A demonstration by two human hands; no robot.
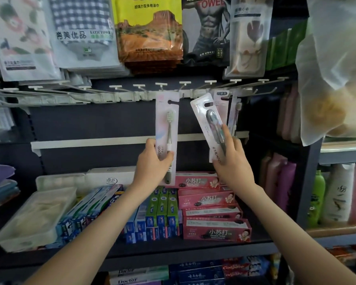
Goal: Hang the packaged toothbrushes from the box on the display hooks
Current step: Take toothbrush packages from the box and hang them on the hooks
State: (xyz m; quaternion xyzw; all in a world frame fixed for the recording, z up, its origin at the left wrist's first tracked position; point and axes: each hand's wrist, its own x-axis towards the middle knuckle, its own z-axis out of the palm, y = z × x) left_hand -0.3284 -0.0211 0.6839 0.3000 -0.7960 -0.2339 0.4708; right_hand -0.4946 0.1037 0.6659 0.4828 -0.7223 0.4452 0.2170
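Fingers [169, 154] of the left hand [152, 163] pinch the low part of a pink toothbrush pack [166, 128] and hold it up straight. Its top hole sits right by a hook, but I cannot tell if it is on the hook yet. Over on the other side, the right hand [230, 157] grips a second toothbrush pack [209, 124] with a dark brush inside, and this one leans to the left. Under both hands, pink toothpaste boxes [212, 204] and green and blue ones [162, 210] lie on the shelf. Farther back, a row of white display hooks [185, 84] sticks out from the rail. More hanging packs [224, 108] are already up there, just behind the leaning one. Big towel bags [150, 29] hang at the very top
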